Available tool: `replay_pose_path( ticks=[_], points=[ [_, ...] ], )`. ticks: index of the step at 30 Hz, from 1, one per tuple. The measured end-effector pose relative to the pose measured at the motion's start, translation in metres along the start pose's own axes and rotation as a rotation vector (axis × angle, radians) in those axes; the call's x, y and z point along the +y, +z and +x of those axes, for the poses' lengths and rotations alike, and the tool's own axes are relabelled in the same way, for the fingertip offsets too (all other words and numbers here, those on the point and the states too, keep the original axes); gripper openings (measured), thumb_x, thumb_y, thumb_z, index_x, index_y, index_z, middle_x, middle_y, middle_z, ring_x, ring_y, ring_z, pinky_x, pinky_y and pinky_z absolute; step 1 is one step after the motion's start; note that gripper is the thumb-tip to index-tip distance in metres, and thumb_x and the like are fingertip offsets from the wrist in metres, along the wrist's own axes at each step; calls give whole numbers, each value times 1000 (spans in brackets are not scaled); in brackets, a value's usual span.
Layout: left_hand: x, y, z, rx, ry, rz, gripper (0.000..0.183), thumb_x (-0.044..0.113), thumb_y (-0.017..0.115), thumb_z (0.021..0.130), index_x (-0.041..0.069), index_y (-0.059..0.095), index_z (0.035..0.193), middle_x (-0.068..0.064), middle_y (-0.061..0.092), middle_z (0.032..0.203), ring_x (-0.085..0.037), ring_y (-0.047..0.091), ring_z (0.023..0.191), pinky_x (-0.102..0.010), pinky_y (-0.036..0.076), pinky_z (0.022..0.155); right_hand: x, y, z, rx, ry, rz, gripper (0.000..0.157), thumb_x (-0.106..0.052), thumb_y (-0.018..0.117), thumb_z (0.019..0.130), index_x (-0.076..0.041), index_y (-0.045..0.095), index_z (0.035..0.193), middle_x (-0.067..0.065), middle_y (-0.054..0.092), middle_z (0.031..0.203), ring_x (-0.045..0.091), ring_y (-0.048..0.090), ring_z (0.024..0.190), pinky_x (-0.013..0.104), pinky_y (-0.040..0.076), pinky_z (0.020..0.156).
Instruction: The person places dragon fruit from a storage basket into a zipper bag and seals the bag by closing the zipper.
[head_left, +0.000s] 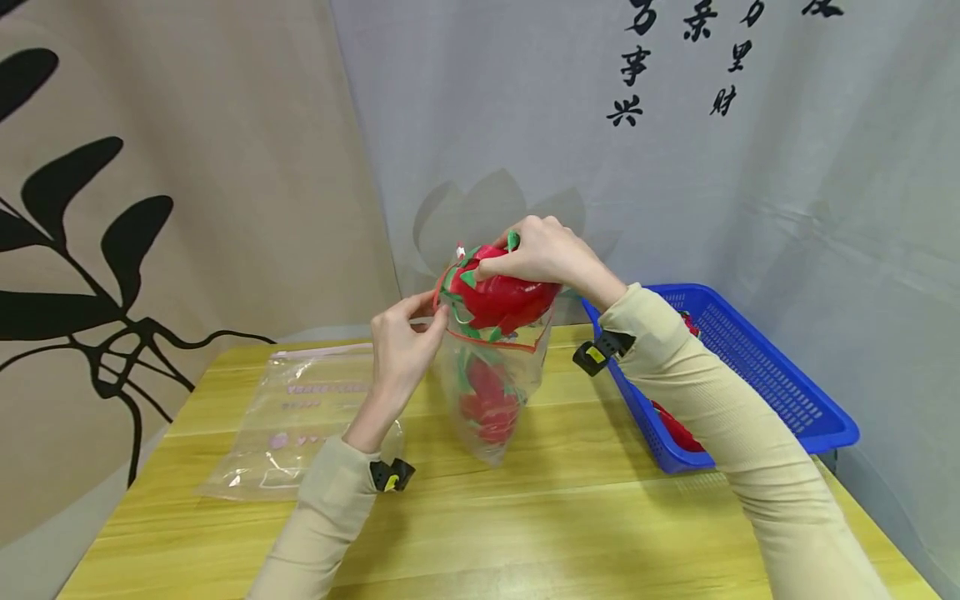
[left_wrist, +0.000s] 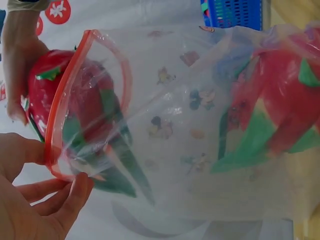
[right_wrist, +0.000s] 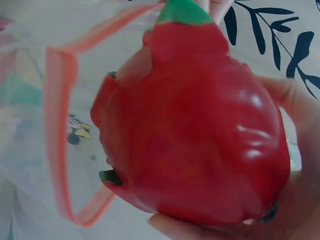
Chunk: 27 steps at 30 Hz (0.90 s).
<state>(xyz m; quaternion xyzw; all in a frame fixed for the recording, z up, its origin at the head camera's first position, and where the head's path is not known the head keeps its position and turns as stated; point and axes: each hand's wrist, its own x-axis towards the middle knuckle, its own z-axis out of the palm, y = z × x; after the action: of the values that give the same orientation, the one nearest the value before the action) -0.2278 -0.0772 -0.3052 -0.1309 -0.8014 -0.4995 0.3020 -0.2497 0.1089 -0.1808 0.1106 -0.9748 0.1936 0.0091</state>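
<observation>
A red dragon fruit with green scale tips [head_left: 506,300] is gripped by my right hand [head_left: 543,254] at the mouth of a clear zip bag [head_left: 457,392]. In the left wrist view part of this fruit [left_wrist: 92,100] lies inside the orange-red zip rim [left_wrist: 62,105]. My left hand [head_left: 405,342] pinches that rim at its left side, thumb and fingers on the edge. Another dragon fruit [head_left: 491,408] sits low in the bag, seen through the printed plastic. The right wrist view shows the held fruit [right_wrist: 195,130] close up, my fingers round it.
A second clear zip bag [head_left: 300,433] lies flat on the wooden table [head_left: 525,533] at left. At right stands a blue plastic basket [head_left: 780,375] with red items [head_left: 678,429] in it, partly behind my right arm. A grey curtain hangs behind the table.
</observation>
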Motion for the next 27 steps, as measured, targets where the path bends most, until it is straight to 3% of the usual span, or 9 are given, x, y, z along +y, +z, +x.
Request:
replay_pose_path(
  ticks=[3, 5, 11, 15, 19, 23, 27],
  points=[
    [0, -2, -1, -7, -16, 3, 25, 10, 64, 85, -4, 70, 106, -16, 73, 95, -25, 71, 83, -35, 59, 68, 0, 6, 3, 28, 16, 9, 43, -61, 65, 73, -20, 55, 64, -8, 48, 61, 14, 56, 76, 28, 43, 58],
    [1, -3, -2, -10, -27, 7, 25, 8, 64, 84, -3, 70, 105, -16, 73, 95, -25, 71, 83, -35, 59, 68, 1, 10, 4, 46, 27, 20, 51, -61, 65, 73, -19, 40, 57, -7, 38, 54, 14, 54, 71, 28, 41, 56],
    [1, -7, -2, -34, -83, 35, 29, 7, 62, 82, -3, 69, 109, -17, 73, 99, -26, 71, 85, -35, 59, 69, 4, 21, 9, 76, 51, 40, 51, -61, 64, 74, -20, 40, 57, -7, 40, 54, 15, 58, 67, 28, 44, 56],
    [1, -7, -3, -65, -128, 153, 26, 12, 61, 84, -4, 66, 104, -16, 73, 93, -26, 71, 80, -35, 58, 66, 6, 30, 9, 91, 48, -1, 54, -61, 65, 73, -19, 36, 58, -6, 32, 56, 15, 50, 64, 28, 38, 53],
    [-1, -6, -5, -100, -127, 252, 18, 16, 60, 86, -1, 64, 91, -14, 72, 82, -24, 70, 72, -33, 54, 61, 7, 37, 8, 97, 51, -36, 57, -63, 66, 71, -18, 33, 57, -5, 28, 56, 15, 44, 62, 28, 33, 51],
    [0, -4, -5, -88, -106, 214, 15, 12, 60, 85, -2, 64, 87, -15, 71, 79, -25, 68, 69, -31, 52, 60, 7, 43, 8, 76, 53, -54, 61, -65, 68, 70, -18, 32, 56, -4, 27, 55, 15, 45, 61, 27, 32, 49],
    [3, -1, -4, -78, -108, 145, 15, 11, 59, 87, -3, 64, 89, -16, 71, 81, -25, 68, 70, -29, 52, 58, 4, 49, 6, 69, 46, -67, 58, -67, 67, 70, -17, 38, 58, -3, 36, 57, 17, 53, 62, 27, 36, 48]
  ],
)
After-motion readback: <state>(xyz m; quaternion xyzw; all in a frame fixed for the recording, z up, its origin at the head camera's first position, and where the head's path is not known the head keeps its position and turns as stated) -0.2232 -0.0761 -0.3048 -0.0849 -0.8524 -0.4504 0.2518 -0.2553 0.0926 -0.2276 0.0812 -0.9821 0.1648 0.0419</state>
